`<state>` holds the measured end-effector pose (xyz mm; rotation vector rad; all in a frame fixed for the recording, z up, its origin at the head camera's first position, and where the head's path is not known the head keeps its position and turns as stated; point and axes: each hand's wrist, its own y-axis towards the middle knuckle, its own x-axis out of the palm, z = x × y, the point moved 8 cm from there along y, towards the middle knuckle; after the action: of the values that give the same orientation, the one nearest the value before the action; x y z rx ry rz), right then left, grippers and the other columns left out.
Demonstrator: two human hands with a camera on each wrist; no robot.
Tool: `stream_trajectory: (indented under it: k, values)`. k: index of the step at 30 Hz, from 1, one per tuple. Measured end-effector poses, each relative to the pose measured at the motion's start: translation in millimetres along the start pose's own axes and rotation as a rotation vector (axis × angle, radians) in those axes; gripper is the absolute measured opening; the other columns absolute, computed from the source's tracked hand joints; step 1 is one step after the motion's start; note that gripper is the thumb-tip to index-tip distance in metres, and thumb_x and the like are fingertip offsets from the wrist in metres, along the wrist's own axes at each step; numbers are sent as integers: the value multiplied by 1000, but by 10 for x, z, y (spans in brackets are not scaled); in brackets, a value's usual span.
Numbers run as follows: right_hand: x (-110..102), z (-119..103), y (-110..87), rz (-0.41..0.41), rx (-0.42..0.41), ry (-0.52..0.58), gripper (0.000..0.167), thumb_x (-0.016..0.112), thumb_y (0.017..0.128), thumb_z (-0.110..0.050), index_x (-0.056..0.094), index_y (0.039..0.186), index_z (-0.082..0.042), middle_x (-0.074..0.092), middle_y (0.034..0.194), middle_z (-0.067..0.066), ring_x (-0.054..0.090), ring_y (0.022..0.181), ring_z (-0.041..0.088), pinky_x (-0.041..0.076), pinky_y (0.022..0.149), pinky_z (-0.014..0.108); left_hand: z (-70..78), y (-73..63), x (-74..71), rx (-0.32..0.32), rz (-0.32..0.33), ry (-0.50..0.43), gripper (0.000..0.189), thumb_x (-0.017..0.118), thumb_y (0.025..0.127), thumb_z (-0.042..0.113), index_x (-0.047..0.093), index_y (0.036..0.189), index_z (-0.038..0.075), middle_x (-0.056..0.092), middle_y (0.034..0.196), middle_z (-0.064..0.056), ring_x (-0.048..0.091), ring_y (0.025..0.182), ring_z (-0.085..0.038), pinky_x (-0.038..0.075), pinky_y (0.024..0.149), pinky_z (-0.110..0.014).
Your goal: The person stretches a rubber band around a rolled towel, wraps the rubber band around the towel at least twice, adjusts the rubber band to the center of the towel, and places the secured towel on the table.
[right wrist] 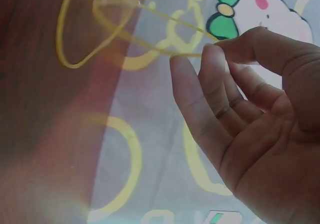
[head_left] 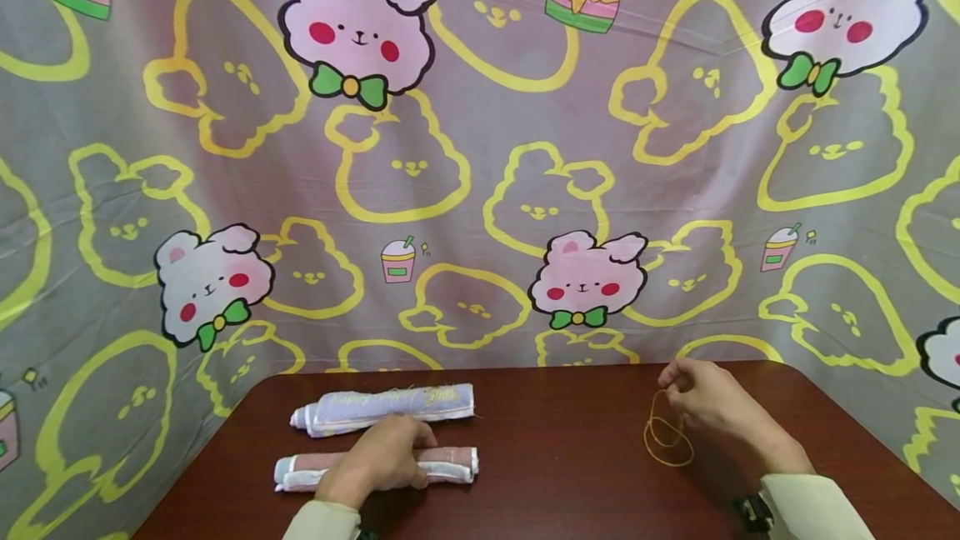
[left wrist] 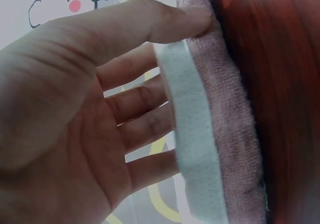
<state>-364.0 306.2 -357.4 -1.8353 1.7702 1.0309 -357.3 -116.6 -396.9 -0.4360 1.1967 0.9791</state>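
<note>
Biggest thing here is the cartoon-print fabric backdrop (head_left: pixel 480 127), grey with yellow outlines, pink-cheeked bunnies in green bows, little drink cups and cake slices. In front of it sits a dark reddish-brown wood tabletop (head_left: pixel 562 457) with rounded far corners.

Two rolled towels lie on the left half, roughly parallel with a small gap between them. The lavender towel roll (head_left: pixel 397 408) is the fatter one and sits farther back, with white edging and yellowish lettering on top. The pink towel roll (head_left: pixel 450 463) is nearer the person, with a white strip along its length and a pale blue bit at the left end.

The left hand (head_left: pixel 382 452) grips the pink one around its middle, thumb on the near side and fingers wrapped around the far side. The right hand (head_left: pixel 708 398) is up over the right side of the table, pinching a yellow rubber band (right wrist: pixel 59 34) between thumb and fingertips, with loops dangling above the wood. It's kinda blurry from the right wrist, so I honestly can't tell if that's one twisted band or two linked ones.

Both wrists come out of cream sleeves (head_left: pixel 816 507), and there's a dark wrist strap (head_left: pixel 752 513) on the right one.
</note>
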Motion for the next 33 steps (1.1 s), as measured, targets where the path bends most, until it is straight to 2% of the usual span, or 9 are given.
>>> stream_trajectory:
  k: [4,8,12,15,19,24,28,33]
  values:
    - [-71,-159,10,55,-93,-123,11,70,91,3,70,101,-1,68,86,1,61,70,18,51,60,32,74,-5,-49,14,25,-17,30,89,61,9,75,86,19,61,78,13,52,73,-8,50,72,-36]
    - [-121,-317,-1,140,-175,-216,12,73,88,4,72,96,-5,69,86,-2,64,79,18,52,67,35,143,20,-91,40,72,-59,32,89,62,11,75,88,23,61,79,16,50,72,-4,48,69,-31]
    - [-128,-491,-36,219,-248,-229,15,76,87,5,71,91,-9,68,85,-4,64,78,16,53,68,35,230,55,-127,55,115,-112,30,86,66,12,75,91,25,61,80,18,51,72,-3,46,68,-29]
    - [-85,-620,-57,238,-292,-200,15,79,88,3,71,91,-9,65,85,-6,60,74,11,51,66,32,299,81,-145,58,143,-125,29,81,68,13,72,93,25,58,79,17,50,70,-4,45,66,-28]
    - [11,-784,-71,222,-327,-158,16,81,90,1,70,91,-10,64,84,-10,57,72,6,50,64,29,377,89,-166,60,187,-139,32,78,70,16,70,100,27,57,78,17,50,70,-4,43,64,-28]
    - [100,-1001,-113,188,-378,-83,17,80,93,-1,69,92,-13,61,80,-11,54,68,4,49,61,28,444,111,-168,59,235,-169,39,77,75,19,72,112,29,62,87,18,54,76,-6,45,68,-31]
    - [185,-1140,-160,113,-375,42,12,78,96,-5,69,95,-13,57,73,-10,54,61,6,50,56,27,499,142,-158,58,254,-190,32,74,77,19,71,108,29,62,86,18,54,77,-5,46,69,-30]
    - [291,-1312,-194,32,-373,124,6,76,99,-10,70,101,-9,59,70,-7,55,58,7,52,53,28,576,156,-174,56,285,-214,33,73,76,18,67,107,25,62,86,17,55,76,-5,46,68,-29]
